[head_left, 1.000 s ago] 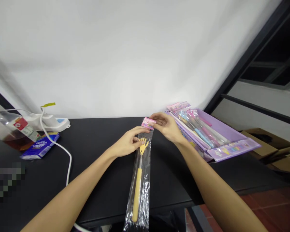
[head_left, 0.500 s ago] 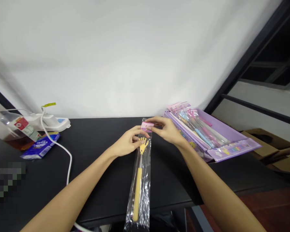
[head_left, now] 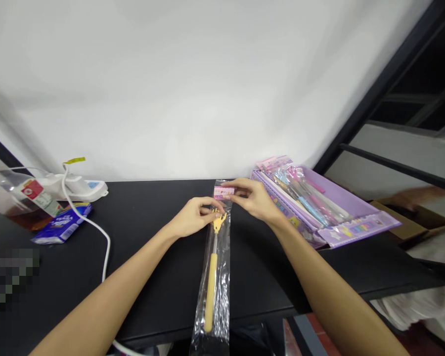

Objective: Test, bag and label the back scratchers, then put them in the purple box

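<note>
A yellow back scratcher (head_left: 210, 291) with a small hand-shaped head lies inside a long clear plastic bag (head_left: 223, 277), its head pointing away from me. Across the bag's far end is a pink label (head_left: 219, 192). My left hand (head_left: 191, 217) is closed, its thumb and index finger pinching the bag over the scratcher's head and covering part of it. With thumb and fingertips, my right hand (head_left: 255, 200) grips the right end of the pink label. The bag's near end hangs past the table's front edge.
A purple box (head_left: 359, 232) of bagged scratchers stands right on the black table (head_left: 159, 291). Left are a bottle (head_left: 25, 198), a blue packet (head_left: 61, 225), a power strip (head_left: 96, 189) and a white cable (head_left: 107, 247). Beyond the right edge, another person's arm reaches into a cardboard box (head_left: 400, 217).
The bag has shifted slightly away and left. My left fingers have drawn back from the label onto the scratcher's head. At the right, a person in white has come into view.
</note>
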Demonstrator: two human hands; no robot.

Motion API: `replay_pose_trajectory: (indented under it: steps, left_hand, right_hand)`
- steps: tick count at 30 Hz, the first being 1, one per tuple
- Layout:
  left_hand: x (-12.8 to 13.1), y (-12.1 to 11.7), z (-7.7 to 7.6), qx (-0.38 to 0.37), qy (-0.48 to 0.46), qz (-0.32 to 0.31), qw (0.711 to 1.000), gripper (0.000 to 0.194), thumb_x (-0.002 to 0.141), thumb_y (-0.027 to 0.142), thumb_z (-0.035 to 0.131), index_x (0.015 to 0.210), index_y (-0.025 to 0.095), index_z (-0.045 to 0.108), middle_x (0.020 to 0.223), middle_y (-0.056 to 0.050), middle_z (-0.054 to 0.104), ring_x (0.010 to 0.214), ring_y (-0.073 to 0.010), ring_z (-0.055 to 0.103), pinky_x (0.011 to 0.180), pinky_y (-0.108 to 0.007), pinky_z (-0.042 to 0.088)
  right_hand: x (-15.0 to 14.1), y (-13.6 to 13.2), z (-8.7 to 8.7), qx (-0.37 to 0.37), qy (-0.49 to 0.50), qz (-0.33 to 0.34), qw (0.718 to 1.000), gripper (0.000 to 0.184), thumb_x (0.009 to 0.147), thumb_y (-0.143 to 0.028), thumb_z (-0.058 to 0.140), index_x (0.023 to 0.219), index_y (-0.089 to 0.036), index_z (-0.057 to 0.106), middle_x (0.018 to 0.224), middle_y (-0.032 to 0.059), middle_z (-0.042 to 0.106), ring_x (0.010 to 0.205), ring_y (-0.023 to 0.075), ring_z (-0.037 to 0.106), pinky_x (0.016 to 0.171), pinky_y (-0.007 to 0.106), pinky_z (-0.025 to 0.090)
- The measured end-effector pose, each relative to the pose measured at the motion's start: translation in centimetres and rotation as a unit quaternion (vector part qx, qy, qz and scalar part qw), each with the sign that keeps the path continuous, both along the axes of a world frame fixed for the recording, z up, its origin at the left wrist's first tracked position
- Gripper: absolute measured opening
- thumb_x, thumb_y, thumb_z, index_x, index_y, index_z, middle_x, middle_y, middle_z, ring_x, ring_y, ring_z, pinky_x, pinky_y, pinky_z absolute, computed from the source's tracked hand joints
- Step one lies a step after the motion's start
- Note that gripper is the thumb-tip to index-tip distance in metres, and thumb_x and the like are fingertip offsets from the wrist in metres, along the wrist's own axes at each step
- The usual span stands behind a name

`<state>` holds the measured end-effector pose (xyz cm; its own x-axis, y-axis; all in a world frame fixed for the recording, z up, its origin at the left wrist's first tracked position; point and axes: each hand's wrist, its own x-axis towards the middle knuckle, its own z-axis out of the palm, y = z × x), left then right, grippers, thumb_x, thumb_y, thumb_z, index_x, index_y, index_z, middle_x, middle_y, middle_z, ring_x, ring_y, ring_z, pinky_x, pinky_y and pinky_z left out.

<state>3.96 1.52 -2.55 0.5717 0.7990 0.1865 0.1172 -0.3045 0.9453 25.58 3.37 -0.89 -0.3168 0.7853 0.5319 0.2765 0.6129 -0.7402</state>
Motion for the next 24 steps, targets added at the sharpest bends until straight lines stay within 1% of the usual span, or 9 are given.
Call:
replay_pose_trajectory:
  steps: [2, 6, 8, 10, 12, 14, 18, 20, 24]
  left_hand:
    - [0.03, -0.03, 0.04, -0.007, 0.010, 0.006, 1.000, 0.011, 0.087, 0.019, 0.064, 0.092, 0.013, 0.071, 0.103, -0.008, 0.072, 0.080, -0.0158, 0.069, 0.077, -0.029, 0.055]
    - [0.07, 0.03, -0.15, -0.012, 0.001, 0.011, 1.000, 0.012, 0.086, 0.019, 0.065, 0.094, 0.013, 0.072, 0.099, -0.008, 0.074, 0.082, -0.0173, 0.071, 0.079, -0.030, 0.056]
    - [0.08, 0.06, -0.23, -0.017, -0.010, 0.011, 1.000, 0.012, 0.086, 0.018, 0.065, 0.094, 0.013, 0.073, 0.098, -0.007, 0.074, 0.082, -0.0177, 0.071, 0.079, -0.030, 0.056]
    - [0.11, 0.05, -0.23, -0.018, -0.018, 0.014, 1.000, 0.011, 0.085, 0.018, 0.066, 0.093, 0.013, 0.073, 0.096, -0.007, 0.075, 0.083, -0.0178, 0.071, 0.080, -0.030, 0.055]
    - [0.17, 0.02, -0.18, -0.018, -0.026, 0.021, 0.999, 0.010, 0.085, 0.017, 0.067, 0.091, 0.013, 0.073, 0.094, -0.007, 0.075, 0.083, -0.0179, 0.071, 0.080, -0.030, 0.055]
    - [0.22, 0.00, -0.17, -0.021, -0.034, 0.026, 0.999, 0.010, 0.085, 0.017, 0.067, 0.091, 0.013, 0.073, 0.092, -0.007, 0.075, 0.083, -0.0181, 0.071, 0.081, -0.030, 0.055]
    - [0.20, 0.01, -0.28, -0.023, -0.035, 0.028, 0.999, 0.011, 0.085, 0.018, 0.068, 0.093, 0.013, 0.073, 0.095, -0.008, 0.075, 0.086, -0.0198, 0.072, 0.083, -0.032, 0.055]
    - [0.15, 0.04, -0.33, -0.019, -0.030, 0.030, 0.999, 0.011, 0.085, 0.019, 0.068, 0.092, 0.014, 0.073, 0.097, -0.008, 0.075, 0.089, -0.0206, 0.072, 0.085, -0.034, 0.056]
    - [0.07, 0.15, -0.38, -0.014, -0.025, 0.038, 0.999, 0.011, 0.085, 0.020, 0.068, 0.093, 0.014, 0.073, 0.095, -0.008, 0.075, 0.087, -0.0206, 0.072, 0.084, -0.034, 0.056]
  right_hand:
    - [-0.03, 0.04, -0.04, 0.007, 0.007, -0.008, 1.000, 0.029, 0.081, -0.036, 0.078, 0.106, -0.022, 0.077, 0.104, 0.0085, 0.076, 0.093, 0.0238, 0.072, 0.080, 0.037, 0.061]
    - [-0.08, 0.11, -0.03, 0.021, 0.002, -0.021, 1.000, 0.025, 0.081, -0.037, 0.078, 0.099, -0.020, 0.076, 0.097, 0.0077, 0.077, 0.085, 0.0222, 0.072, 0.078, 0.037, 0.060]
    - [-0.07, 0.10, 0.01, 0.029, -0.004, -0.028, 0.999, 0.022, 0.082, -0.036, 0.077, 0.095, -0.019, 0.076, 0.095, 0.0082, 0.077, 0.085, 0.0226, 0.073, 0.079, 0.038, 0.060]
    - [-0.04, 0.03, 0.08, 0.030, -0.013, -0.024, 0.999, 0.020, 0.083, -0.034, 0.076, 0.096, -0.019, 0.075, 0.097, 0.0078, 0.077, 0.088, 0.0228, 0.073, 0.081, 0.038, 0.059]
    - [-0.01, -0.06, 0.11, 0.012, -0.019, -0.006, 1.000, 0.023, 0.083, -0.032, 0.076, 0.103, -0.021, 0.073, 0.101, 0.0068, 0.076, 0.089, 0.0220, 0.073, 0.081, 0.037, 0.060]
    - [0.01, -0.10, 0.03, -0.018, -0.016, 0.011, 1.000, 0.029, 0.081, -0.031, 0.077, 0.108, -0.021, 0.070, 0.101, 0.0057, 0.076, 0.085, 0.0208, 0.073, 0.078, 0.035, 0.060]
    - [0.06, 0.11, -0.39, -0.045, 0.015, 0.015, 0.999, 0.030, 0.081, -0.033, 0.078, 0.107, -0.021, 0.072, 0.093, 0.0053, 0.076, 0.078, 0.0203, 0.073, 0.072, 0.035, 0.061]
    - [0.06, 0.18, -0.45, -0.041, 0.022, 0.012, 0.999, 0.028, 0.081, -0.033, 0.078, 0.106, -0.021, 0.073, 0.095, 0.0062, 0.077, 0.079, 0.0209, 0.074, 0.074, 0.036, 0.061]
    - [-0.09, -0.11, 0.10, -0.005, 0.012, -0.006, 1.000, 0.022, 0.083, -0.032, 0.076, 0.102, -0.021, 0.075, 0.104, 0.0071, 0.077, 0.093, 0.0227, 0.073, 0.081, 0.036, 0.060]
